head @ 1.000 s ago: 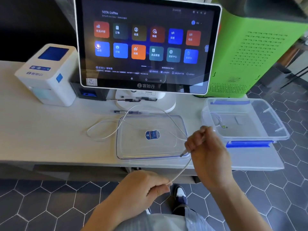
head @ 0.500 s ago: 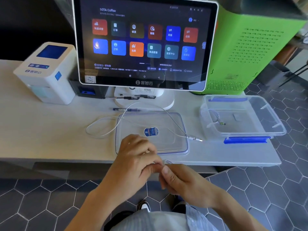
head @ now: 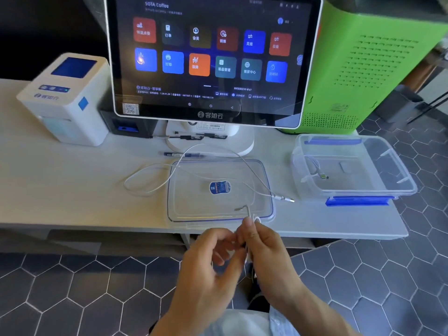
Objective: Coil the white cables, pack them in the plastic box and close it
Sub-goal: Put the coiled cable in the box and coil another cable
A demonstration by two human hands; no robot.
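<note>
A: Where are the cables?

B: One white cable (head: 155, 177) lies loose on the counter (head: 60, 190), looping from left of the clear lid (head: 194, 212) across the lid's top, its plug end just off the lid's right edge. A second cable (head: 312, 166) already sits in the plastic box (head: 392, 170) at the counter's right end, open, with blue latches. A third one (head: 247, 209) is in the hands, just off the counter's front edge.

A: How are the hands set?

B: The right hand (head: 269, 253) pinches that cable, a short bent tip poking up above the fingertips. The left hand (head: 213, 260) is close against it with fingers curled; whether it actually grips the cable I cannot tell, since that spot is blurred.

A: How will it handle?

B: I'd judge it light, thin and limp, a bit springy, so loops want to open once released. The smooth jacket may slide through a light pinch. Best to hold near the plug, wind even loops, and keep a thumb across the bundle while carrying it to the box.

A: And the loose one?

B: Take it by the plug end; dragging from mid-length could pull the lid along.
</note>
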